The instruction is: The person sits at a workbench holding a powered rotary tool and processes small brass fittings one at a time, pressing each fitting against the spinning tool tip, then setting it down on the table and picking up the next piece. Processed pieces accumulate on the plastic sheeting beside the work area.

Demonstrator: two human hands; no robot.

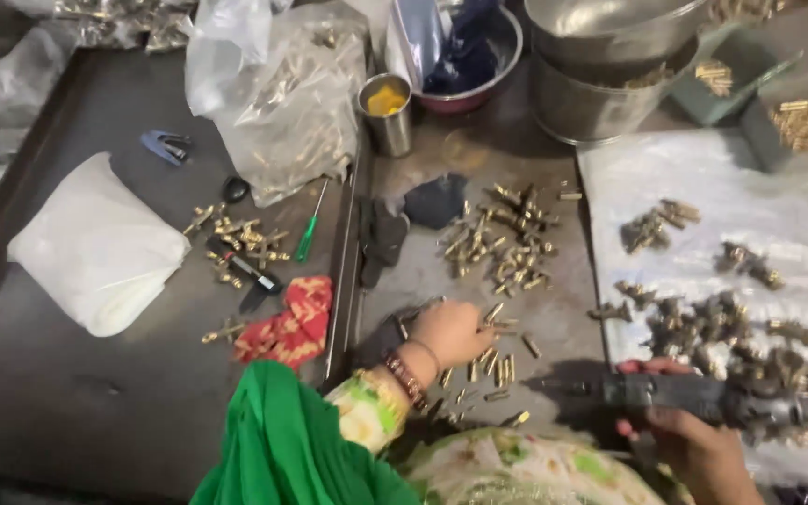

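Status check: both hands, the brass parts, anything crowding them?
Left hand down on loose brass pins, fingers curled over them. Right hand grips a grey power driver, lying level. Brass fittings piled just beyond; dark cloth nearby.

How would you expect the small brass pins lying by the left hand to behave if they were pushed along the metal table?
The brass pins look like short cylinders, so they would probably roll or scatter. On the smooth metal table they likely slide easily. Being small, they may slip from the left hand.

Just one head cam here, looking steeply down from the near edge at the table [95,393]. Pretty close in, facing the far side.
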